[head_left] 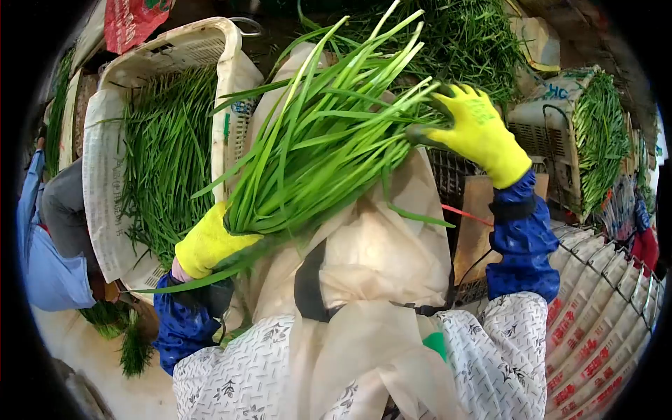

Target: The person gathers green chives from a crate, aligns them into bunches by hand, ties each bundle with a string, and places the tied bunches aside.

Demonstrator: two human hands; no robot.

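A large loose bunch of garlic chives (322, 154) lies slantwise across my apron, pale stem ends to the upper right, leaves toward the lower left. My left hand (213, 245), in a yellow glove with a dark palm, is closed around the leafy lower part. In a matching glove, my right hand (479, 129) cups the stem ends at the right, thumb below and fingers above. Some stems pass behind its fingers, so the exact contact is partly hidden. One long leaf droops past my left wrist, and another hangs out to the right under the bunch.
On the left stands a white plastic crate (227, 84) of chives. A heap of greens (462, 49) lies ahead. Another crate (539, 129) holding chives sits to the right, above a rack of white printed bags (595, 329). A person in blue (59, 269) is at far left.
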